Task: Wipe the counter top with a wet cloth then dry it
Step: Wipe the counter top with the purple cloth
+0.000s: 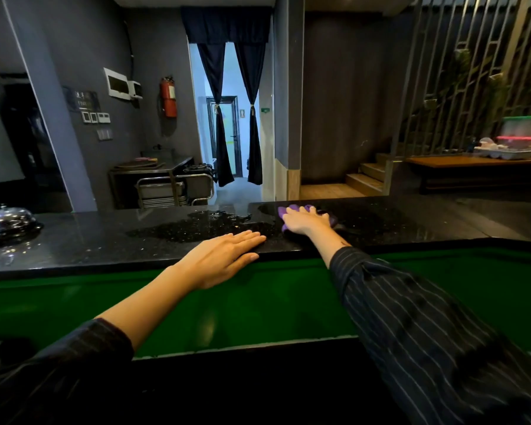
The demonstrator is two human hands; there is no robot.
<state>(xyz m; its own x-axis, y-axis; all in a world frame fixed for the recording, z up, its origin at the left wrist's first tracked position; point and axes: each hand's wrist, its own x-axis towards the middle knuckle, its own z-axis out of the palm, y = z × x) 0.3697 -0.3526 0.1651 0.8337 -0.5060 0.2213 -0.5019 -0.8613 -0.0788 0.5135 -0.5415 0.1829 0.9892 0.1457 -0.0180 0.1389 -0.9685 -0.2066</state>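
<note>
Right fingers (293, 214) flat atop purple cloth (332, 221)

2 hands (224, 256) (304, 220), 1 purple cloth (295, 207), 1 counter top (105, 240)

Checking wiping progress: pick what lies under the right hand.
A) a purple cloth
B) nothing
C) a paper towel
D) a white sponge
A: the right hand presses flat, fingers spread, on a purple cloth on the black counter top.
</note>
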